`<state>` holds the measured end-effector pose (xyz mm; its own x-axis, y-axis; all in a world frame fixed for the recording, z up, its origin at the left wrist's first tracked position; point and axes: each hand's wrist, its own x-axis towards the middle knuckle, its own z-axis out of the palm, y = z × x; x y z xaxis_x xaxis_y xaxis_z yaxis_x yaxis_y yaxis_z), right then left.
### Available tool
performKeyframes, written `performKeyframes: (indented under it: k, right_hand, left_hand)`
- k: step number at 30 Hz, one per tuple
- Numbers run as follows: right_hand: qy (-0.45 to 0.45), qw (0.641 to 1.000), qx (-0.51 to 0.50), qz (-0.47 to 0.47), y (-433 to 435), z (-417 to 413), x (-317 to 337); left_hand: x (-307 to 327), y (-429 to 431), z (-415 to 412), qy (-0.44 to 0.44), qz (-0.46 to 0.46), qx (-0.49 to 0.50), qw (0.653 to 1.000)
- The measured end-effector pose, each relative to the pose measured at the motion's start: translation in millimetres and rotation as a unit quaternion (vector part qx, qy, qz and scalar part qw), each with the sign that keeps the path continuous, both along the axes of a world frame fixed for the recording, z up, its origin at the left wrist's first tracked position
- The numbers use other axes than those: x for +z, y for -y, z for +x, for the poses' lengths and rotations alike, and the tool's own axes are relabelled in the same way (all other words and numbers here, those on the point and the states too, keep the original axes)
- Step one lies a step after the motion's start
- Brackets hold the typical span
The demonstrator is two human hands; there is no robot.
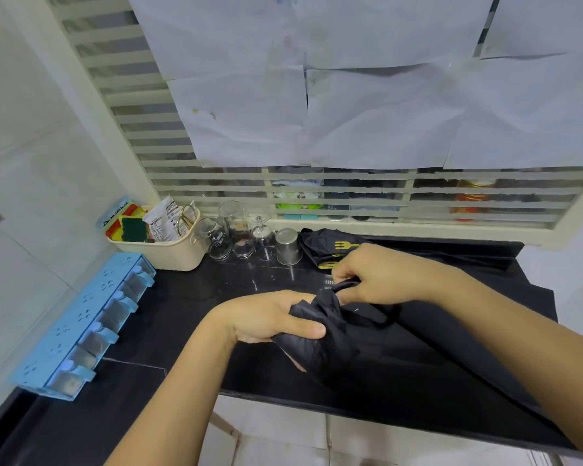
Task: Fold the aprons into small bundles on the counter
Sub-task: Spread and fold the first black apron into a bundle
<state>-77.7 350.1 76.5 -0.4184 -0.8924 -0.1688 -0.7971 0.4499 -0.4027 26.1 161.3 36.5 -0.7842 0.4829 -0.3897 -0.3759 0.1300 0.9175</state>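
Head view puts the black apron (384, 358) just in front of me on the counter (199, 297). One end is gathered between both hands and the rest trails toward the near right under the right forearm, so its long axis runs from the hands at centre out to the near right corner. The far right part looks to lie flat, and the near part seems to drape over the counter's front edge, though black on black makes that hard to tell.

My left hand (266, 317) has its fingers curled round the bunched end, thumb laid across the top. My right hand (381, 277), just beyond and to the right, pinches a narrow band that I take for the strap (389, 316), which loops out to the right of it. The bunch lies between the two hands, nearer the left, so I judge the next tuck goes from the right hand toward the left.

A second apron (327, 243), with a yellow fork print, sits bundled at the far edge, just beyond the right hand. Left of it stand a steel cup (286, 247) and some glasses (236, 230), then a cream basket (162, 250). A blue spice rack (81, 324) runs along the left wall. Paper sheets (350, 95) cover most of the slatted window (384, 196).
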Motion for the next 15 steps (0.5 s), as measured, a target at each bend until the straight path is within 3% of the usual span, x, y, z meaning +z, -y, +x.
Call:
performKeyframes:
  k: [3,7,10,15]
  right_hand:
    - [-0.064,0.998,-0.024,0.010,3.2,2.1,9.1]
    - [0.080,0.990,-0.054,-0.102,0.0,7.7,9.4]
    - [0.095,0.979,-0.035,-0.176,0.8,25.1,-4.4]
    - [0.082,0.958,-0.088,-0.261,-0.9,43.5,-39.7]
  left_hand:
    - [-3.0,-4.1,0.0,-0.003,-0.051,0.062,0.997]
    - [-13.6,-6.8,-2.9,0.026,-0.065,0.213,0.975]
    - [-17.0,-10.3,-5.4,0.039,-0.014,0.294,0.955]
    - [-19.0,-12.2,-9.2,0.006,0.125,0.379,0.917]
